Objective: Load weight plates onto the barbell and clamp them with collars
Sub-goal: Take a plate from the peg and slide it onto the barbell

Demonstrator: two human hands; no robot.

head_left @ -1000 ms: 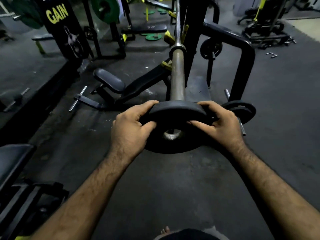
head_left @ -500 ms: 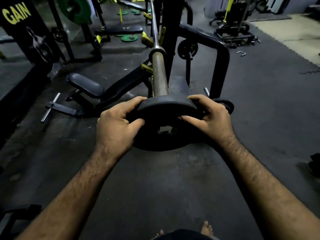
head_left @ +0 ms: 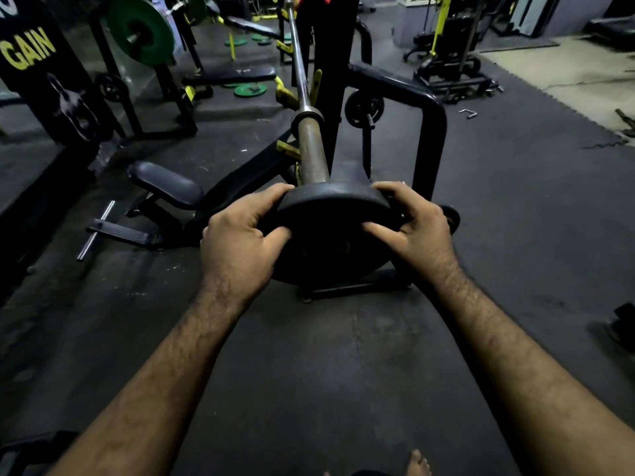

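The plate [head_left: 331, 231] is black and round, and it sits at the near end of the bar [head_left: 311, 149]. The bar's thick end goes into the middle of the plate. The left hand [head_left: 240, 245] grips the plate's left edge. Its fingers curl over the top rim and its thumb presses on the near face. The right hand [head_left: 417, 225] grips the right edge the same way, with fingers over the rim and the thumb on the face. The plate is between the two hands and stands almost upright, with its flat face turned to the person.

The bar runs away from the person and up, past a black rack [head_left: 426, 139]. A small black plate [head_left: 363, 108] hangs on a peg of that rack. Another small plate [head_left: 453, 218] peeks out just behind the right hand.

On the left is a black padded seat [head_left: 165, 185]. Farther back a big green plate [head_left: 144, 29] sits on another bar, and small green plates [head_left: 250, 89] lie on the floor [head_left: 309, 372]. The floor is dark and rubbery. A black sign [head_left: 31, 53] on the left has the yellow word GAIN. A bare foot [head_left: 417, 463] shows at the bottom edge. The room is dim.
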